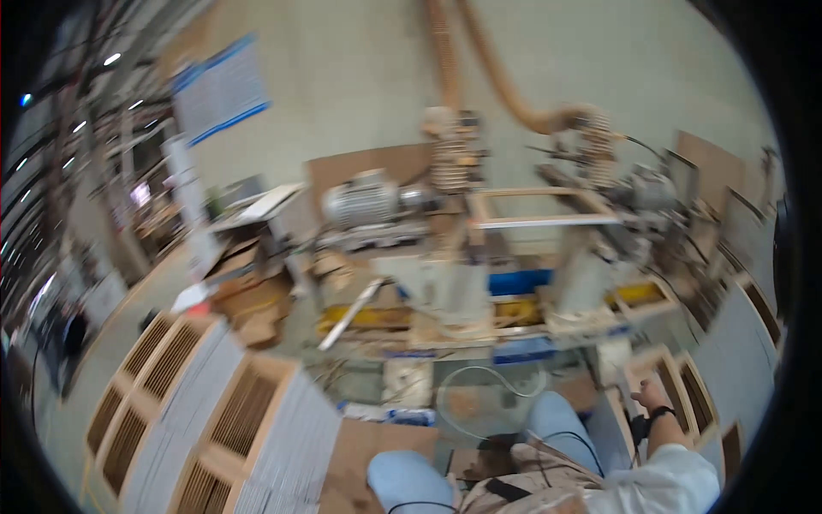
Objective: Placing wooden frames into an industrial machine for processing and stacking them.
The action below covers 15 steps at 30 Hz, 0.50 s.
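near right in the head view, the right hand [652, 396], with a dark band [662, 412] at its wrist, is over the upright wooden frames [634, 372]. its fingers are blurred, so i cannot tell whether they are clamped on a frame or only resting there. the left hand is out of view, its grip unknown. the right-hand frames overlap, hiding much of each other, and the farthest right ones run toward the dark rim.

near left stand 2 stacks of frames [301, 433], the nearer cut off by the lower edge. near centre, blue knees [411, 481] show. at far centre, another wooden frame [548, 224] lies across the machine, right of a grey motor [364, 199]; 2 hoses [507, 86] leave the top edge. motion blur makes the sheet [221, 90] at far left unreadable.
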### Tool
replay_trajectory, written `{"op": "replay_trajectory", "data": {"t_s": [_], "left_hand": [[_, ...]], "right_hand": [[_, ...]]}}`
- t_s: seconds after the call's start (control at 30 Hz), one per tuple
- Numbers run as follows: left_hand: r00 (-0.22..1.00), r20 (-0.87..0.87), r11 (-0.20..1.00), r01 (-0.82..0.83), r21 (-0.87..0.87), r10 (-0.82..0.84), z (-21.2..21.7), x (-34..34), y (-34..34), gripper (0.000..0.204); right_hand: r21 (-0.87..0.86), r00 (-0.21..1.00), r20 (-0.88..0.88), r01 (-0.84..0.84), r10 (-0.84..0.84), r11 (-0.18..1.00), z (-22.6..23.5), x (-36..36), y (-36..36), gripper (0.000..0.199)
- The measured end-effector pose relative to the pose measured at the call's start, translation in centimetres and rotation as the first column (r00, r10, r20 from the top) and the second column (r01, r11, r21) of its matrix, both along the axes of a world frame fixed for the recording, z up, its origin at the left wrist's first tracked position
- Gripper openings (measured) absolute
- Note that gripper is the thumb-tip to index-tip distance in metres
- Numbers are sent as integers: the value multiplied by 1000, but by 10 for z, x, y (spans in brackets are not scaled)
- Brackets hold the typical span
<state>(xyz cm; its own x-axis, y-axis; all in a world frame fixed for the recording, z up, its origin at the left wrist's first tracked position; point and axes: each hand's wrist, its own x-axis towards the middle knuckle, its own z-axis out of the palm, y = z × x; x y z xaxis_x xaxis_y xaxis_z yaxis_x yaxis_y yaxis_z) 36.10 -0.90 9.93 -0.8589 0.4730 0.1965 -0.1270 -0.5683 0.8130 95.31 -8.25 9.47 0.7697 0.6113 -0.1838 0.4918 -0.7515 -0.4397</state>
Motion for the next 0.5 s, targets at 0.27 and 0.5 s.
{"op": "replay_trajectory", "data": {"t_s": [0.27,0.5], "left_hand": [[657,-7,633,722,-280,-754,177,15,108,45],[-161,-820,519,704,-485,-549,267,334,240,39]], "right_hand": [[-180,941,-92,305,-325,935,-110,5,-141,95],[-166,949,22,315,-316,934,-133,25,-145,52]]}}
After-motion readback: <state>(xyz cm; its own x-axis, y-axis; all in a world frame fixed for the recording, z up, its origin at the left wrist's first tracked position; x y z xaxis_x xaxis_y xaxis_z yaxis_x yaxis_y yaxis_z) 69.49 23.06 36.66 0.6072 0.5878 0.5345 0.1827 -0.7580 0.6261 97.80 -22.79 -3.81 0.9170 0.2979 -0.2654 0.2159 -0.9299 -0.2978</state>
